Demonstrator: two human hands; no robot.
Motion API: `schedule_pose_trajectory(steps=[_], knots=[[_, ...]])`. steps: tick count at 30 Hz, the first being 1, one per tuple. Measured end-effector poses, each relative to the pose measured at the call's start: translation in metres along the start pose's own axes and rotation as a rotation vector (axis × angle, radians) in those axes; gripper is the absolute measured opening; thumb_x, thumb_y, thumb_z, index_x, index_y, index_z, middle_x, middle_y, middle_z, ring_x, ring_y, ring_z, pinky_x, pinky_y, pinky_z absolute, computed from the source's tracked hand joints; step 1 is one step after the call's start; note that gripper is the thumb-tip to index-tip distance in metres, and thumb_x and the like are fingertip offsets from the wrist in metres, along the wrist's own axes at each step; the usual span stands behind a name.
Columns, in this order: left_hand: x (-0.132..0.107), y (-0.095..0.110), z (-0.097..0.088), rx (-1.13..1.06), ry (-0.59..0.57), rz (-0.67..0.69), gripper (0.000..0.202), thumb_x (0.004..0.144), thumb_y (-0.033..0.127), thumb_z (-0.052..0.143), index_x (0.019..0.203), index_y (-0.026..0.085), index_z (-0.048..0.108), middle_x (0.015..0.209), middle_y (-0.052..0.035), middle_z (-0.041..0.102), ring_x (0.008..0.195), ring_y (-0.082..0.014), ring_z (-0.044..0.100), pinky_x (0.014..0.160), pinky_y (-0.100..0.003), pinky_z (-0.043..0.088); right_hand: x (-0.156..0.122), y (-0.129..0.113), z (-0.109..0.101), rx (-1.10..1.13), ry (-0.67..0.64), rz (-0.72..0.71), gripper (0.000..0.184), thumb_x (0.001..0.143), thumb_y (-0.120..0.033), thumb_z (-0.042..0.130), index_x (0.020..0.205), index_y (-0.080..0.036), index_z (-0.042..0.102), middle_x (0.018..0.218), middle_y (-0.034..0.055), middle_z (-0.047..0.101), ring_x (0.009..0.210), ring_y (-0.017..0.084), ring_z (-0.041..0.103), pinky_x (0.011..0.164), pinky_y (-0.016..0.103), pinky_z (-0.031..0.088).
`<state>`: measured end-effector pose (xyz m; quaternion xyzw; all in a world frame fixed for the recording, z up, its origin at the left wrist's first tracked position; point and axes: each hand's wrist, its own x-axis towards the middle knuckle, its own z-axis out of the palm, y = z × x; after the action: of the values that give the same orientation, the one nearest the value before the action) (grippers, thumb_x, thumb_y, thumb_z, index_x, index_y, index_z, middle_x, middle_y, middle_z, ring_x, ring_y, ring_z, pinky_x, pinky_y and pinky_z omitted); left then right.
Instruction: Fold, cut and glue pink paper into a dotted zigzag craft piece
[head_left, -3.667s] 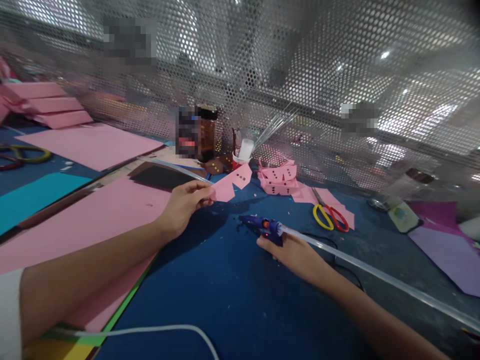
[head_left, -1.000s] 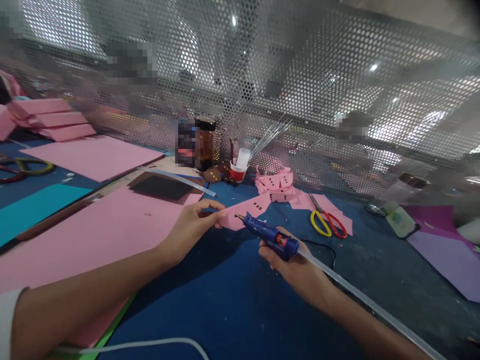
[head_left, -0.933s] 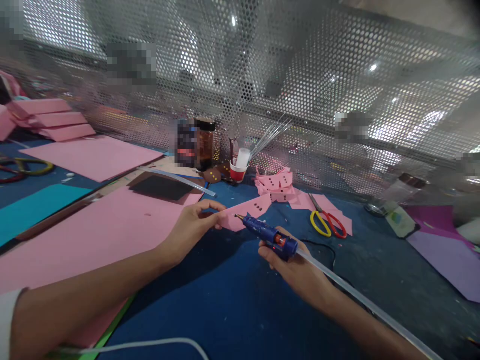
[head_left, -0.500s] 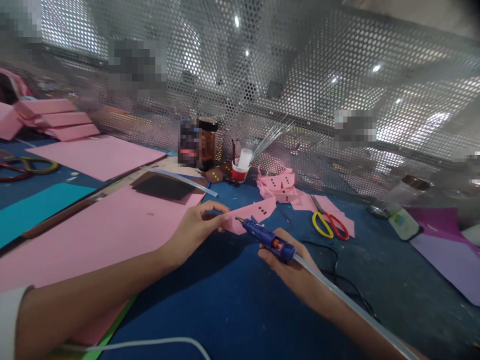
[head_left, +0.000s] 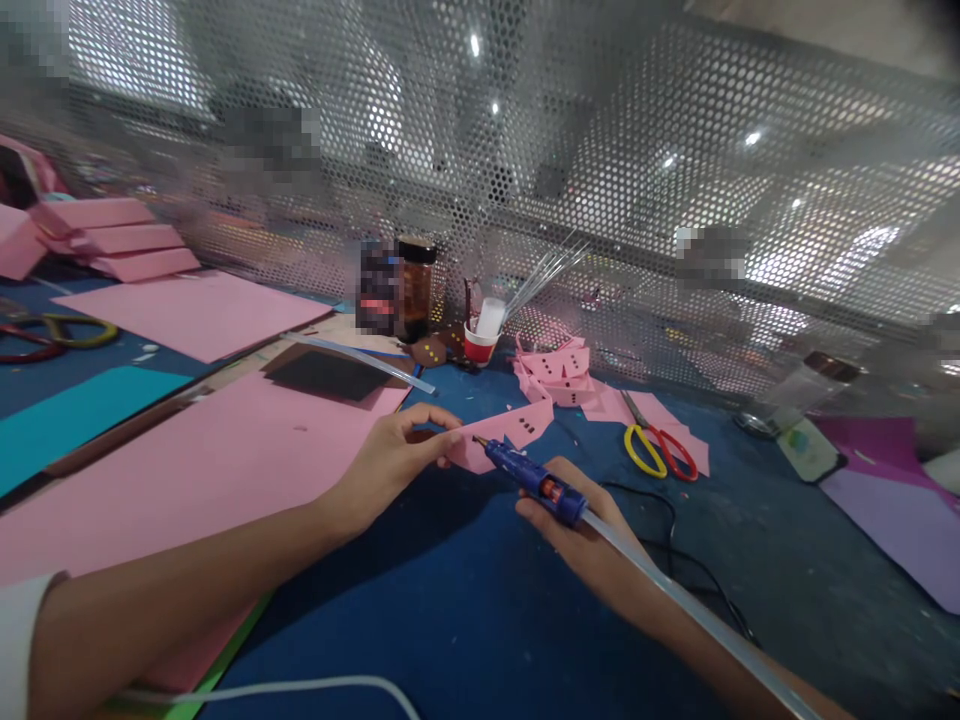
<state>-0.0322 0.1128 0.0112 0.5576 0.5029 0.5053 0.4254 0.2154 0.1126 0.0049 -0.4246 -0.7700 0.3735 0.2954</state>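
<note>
The right hand (head_left: pixel 596 545) grasps a blue hot-glue gun (head_left: pixel 529 475), clear glue stick (head_left: pixel 675 590) trailing toward four o'clock, nozzle (head_left: pixel 481 441) aimed at ten. There, above the tabletop (head_left: pixel 465 610), is a notched pink paper strip (head_left: pixel 496 430), pinched by the nearer left hand (head_left: pixel 394 460), long axis toward two o'clock. Nozzle contact cannot be told. Dark square dots mark the strip's far end.

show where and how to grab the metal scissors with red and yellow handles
Hold the scissors by the two handle loops, likely best from the near side: they point toward the camera, while the narrow blades point away, toward the perforated grey metal screen.
</note>
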Motion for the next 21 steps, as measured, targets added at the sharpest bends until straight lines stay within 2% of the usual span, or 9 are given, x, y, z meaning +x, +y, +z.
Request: schedule_pose_trajectory(steps=[21], knots=[[0.0000, 0.0003, -0.0004, -0.002, 0.004, 0.001, 0.020, 0.081, 0.037, 0.070, 0.082, 0.017, 0.069, 0.084, -0.0027, 0.067, 0.069, -0.0150, 0.059, 0.069, -0.028, 0.049, -0.0008, 0.0032, -0.0004, -0.021, 0.001, -0.015, 0.017, 0.094, -0.039, 0.061, 0.091, -0.023, 0.057, 0.083, -0.0006, 0.054, 0.069, 0.013, 0.049, 0.056, 0.023, 0.038]])
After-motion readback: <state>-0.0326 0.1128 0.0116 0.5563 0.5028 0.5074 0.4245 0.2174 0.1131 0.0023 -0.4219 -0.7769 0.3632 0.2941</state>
